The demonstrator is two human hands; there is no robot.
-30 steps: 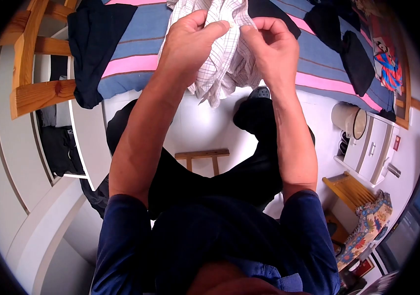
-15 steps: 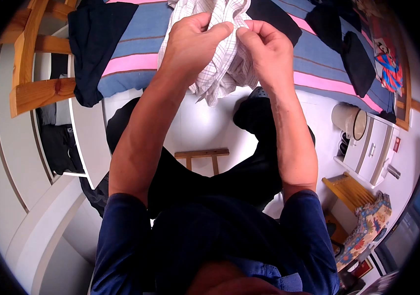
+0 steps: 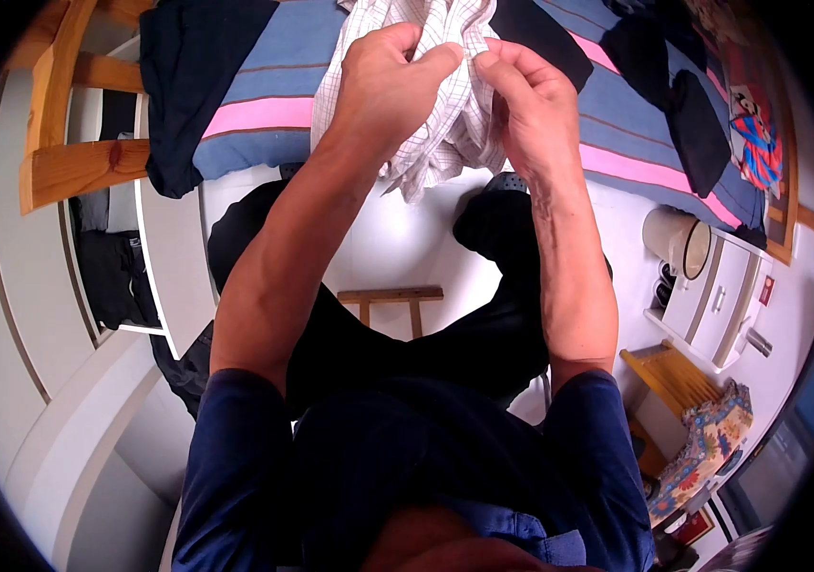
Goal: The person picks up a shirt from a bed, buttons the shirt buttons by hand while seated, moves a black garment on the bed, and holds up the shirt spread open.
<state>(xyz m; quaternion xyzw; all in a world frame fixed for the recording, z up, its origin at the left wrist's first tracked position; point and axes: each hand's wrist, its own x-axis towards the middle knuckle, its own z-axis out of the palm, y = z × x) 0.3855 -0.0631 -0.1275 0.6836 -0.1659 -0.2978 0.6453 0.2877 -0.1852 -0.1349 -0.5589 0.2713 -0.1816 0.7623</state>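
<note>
From the head camera, both hands are raised over the edge of the bed (image 3: 264, 114). The left hand (image 3: 383, 86) and right hand (image 3: 531, 105) each pinch the checked shirt (image 3: 450, 124) near its top, thumbs and fingertips almost meeting. The shirt hangs crumpled between them, above the striped blanket. Dark clothes (image 3: 173, 86) lie on the bed to the left. A small white cabinet (image 3: 721, 286) stands on the floor at right.
</note>
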